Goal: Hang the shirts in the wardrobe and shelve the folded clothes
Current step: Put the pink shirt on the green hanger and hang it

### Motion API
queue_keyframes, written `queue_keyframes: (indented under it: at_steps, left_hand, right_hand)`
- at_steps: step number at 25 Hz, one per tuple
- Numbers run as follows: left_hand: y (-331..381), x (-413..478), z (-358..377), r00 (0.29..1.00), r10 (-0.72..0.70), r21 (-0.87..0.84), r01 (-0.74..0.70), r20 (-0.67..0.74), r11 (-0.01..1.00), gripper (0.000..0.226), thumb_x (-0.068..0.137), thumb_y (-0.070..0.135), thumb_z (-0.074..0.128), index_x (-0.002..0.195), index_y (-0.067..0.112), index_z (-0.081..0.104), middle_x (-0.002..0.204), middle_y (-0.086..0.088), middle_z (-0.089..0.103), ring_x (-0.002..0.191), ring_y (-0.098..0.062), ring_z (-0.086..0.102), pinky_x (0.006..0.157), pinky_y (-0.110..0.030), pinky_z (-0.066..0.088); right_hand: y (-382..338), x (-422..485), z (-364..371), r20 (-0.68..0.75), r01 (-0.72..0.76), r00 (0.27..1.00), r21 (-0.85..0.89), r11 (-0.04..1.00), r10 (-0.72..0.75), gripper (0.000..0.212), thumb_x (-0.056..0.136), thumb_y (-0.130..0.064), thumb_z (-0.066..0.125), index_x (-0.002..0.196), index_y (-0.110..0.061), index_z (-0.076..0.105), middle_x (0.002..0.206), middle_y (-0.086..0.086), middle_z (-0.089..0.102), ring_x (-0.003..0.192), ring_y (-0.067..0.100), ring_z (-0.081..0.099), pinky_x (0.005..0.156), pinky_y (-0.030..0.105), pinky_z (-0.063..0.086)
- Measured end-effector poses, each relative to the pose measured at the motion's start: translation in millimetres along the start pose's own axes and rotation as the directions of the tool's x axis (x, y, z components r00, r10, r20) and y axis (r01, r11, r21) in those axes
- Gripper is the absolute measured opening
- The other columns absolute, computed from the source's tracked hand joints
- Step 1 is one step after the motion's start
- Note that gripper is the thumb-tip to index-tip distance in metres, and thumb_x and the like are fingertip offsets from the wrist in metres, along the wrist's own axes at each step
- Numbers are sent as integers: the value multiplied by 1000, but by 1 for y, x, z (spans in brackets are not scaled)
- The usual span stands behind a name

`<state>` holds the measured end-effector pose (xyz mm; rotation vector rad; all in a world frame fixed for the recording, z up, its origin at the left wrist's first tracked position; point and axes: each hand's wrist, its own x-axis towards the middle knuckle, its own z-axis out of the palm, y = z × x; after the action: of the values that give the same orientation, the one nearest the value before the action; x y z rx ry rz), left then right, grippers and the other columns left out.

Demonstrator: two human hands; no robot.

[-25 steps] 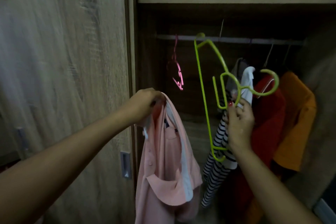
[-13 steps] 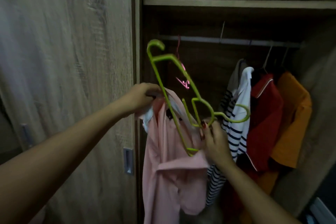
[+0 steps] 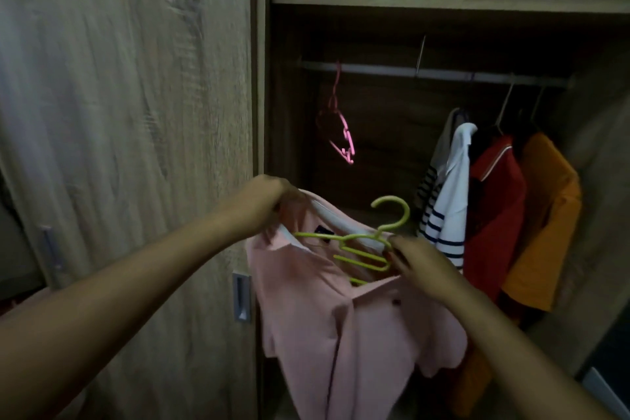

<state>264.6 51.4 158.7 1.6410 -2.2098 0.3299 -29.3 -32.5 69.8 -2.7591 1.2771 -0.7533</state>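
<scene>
L hand (image 3: 259, 204) grips pink shirt (image 3: 324, 317) collar, R hand (image 3: 419, 266) pinches green hanger (image 3: 358, 261) half inside neck; hung shirts (image 3: 494, 198) beyond it, rail (image 3: 443, 73) pending.

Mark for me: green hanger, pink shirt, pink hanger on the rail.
green hanger (image 3: 407, 213): head view, right side of its hook.
pink shirt (image 3: 306, 300): head view, front panel below the collar.
pink hanger (image 3: 348, 143): head view, lower end, hanging bare from the rail.
</scene>
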Motion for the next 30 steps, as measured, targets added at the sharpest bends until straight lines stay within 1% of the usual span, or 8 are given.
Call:
queue_keyframes:
  at_steps: [4, 6, 8, 12, 19, 21, 25, 30]
  left_hand:
    - [17, -2, 2, 997, 69, -184, -62, 33, 981, 50, 77, -4, 56, 120, 21, 65, 117, 1, 69, 97, -4, 62, 75, -1, 36]
    - [13, -9, 5, 990, 57, -335, -10, 129, 942, 42, 86, 4, 57, 124, 21, 61, 117, 4, 67, 80, 10, 60, 64, 4, 36]
    - [6, -17, 7, 997, -22, -429, 51, 71, 902, 31, 91, 17, 59, 121, 21, 59, 110, 4, 68, 61, 8, 64, 54, -4, 44]
    - [-20, -22, 28, 999, 39, -107, -40, -6, 993, 45, 87, 52, 44, 111, 19, 64, 99, 0, 69, 73, -2, 55, 68, -24, 45]
    - [-26, -13, 46, 981, -90, -392, 16, -170, 920, 41, 84, 49, 38, 81, 18, 64, 67, 10, 61, 65, -4, 56, 60, -30, 40]
    - [-32, -7, 42, 975, -139, -463, 44, -172, 885, 34, 84, 51, 39, 74, 26, 60, 64, 13, 59, 61, 1, 52, 58, -27, 38]
    - [-22, 13, 39, 983, -148, -644, 46, -105, 764, 41, 81, 53, 45, 85, 17, 65, 75, -2, 66, 70, -5, 55, 62, -30, 43]
    - [17, 62, 56, 986, -161, -763, 129, 33, 633, 52, 76, 47, 54, 121, 22, 61, 119, -6, 66, 110, -20, 62, 95, -41, 51]
  right_hand:
    - [-21, 17, -3, -76, 174, 982, 3, 985, -173, 20, 87, -17, 52, 102, -22, 63, 91, 1, 69, 75, 19, 63, 66, 34, 50]
    - [-20, 17, -5, -31, 144, 989, 93, 985, -141, 12, 87, -12, 54, 85, -22, 60, 80, 1, 67, 69, 18, 62, 63, 34, 48]
    - [-18, 20, -12, -80, 133, 989, 69, 989, -128, 22, 88, -11, 55, 74, -28, 50, 68, -4, 57, 63, 15, 57, 59, 34, 44]
    - [-18, 24, -27, -116, 164, 982, 136, 977, -148, 21, 89, -11, 55, 75, -27, 54, 64, -9, 54, 60, 11, 54, 57, 27, 40]
    - [-5, 27, -66, -215, 71, 977, 261, 963, -13, 11, 89, -16, 60, 96, -13, 68, 87, -6, 64, 80, 3, 58, 70, 8, 41]
    - [14, 17, -88, -34, -127, 988, 380, 916, 151, 18, 89, -30, 61, 99, -16, 66, 90, -6, 63, 84, 5, 58, 69, 5, 43]
    - [27, -20, -135, 419, -306, 906, 539, 785, 65, 31, 86, -33, 59, 106, -12, 69, 103, 5, 72, 94, 16, 68, 77, 22, 55]
    - [17, -38, -173, 343, -361, 930, 781, 509, 134, 26, 86, -22, 59, 103, -5, 70, 98, 15, 73, 86, 27, 71, 76, 36, 57]
